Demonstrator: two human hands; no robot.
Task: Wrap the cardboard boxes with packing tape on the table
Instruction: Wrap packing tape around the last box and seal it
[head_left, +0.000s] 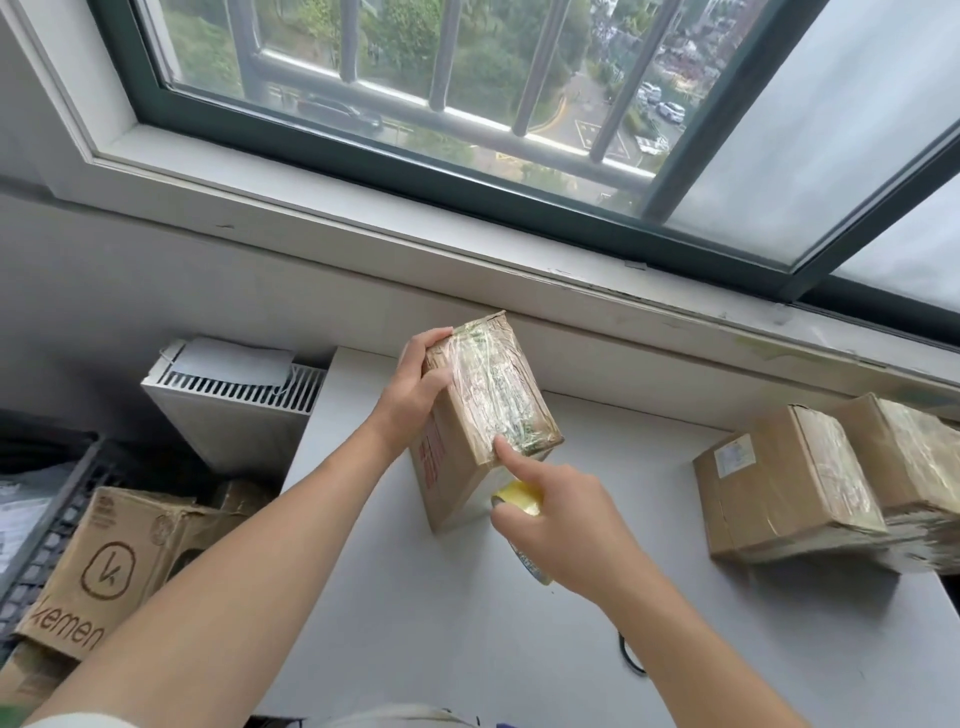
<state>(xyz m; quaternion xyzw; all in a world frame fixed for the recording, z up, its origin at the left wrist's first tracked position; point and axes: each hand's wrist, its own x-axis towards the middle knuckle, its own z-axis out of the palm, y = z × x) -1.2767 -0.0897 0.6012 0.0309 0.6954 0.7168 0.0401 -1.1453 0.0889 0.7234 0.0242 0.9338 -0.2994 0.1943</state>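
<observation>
A cardboard box (483, 410) stands upright on the white table (467, 623), its upper face covered in shiny clear tape. My left hand (415, 384) grips the box's top left edge, thumb across the taped face. My right hand (566, 525) holds a roll of packing tape (519, 499) against the box's lower end, its index finger pressing on the taped face near the bottom corner. Most of the roll is hidden under my palm.
Two taped cardboard boxes (779, 478) (914, 457) lie on the table at the right, by the window sill (467, 260). Left of the table stand a white heater (234, 405), a printed cardboard box (109, 566) and a dark crate (47, 519). A dark cable (631, 657) lies near my right forearm.
</observation>
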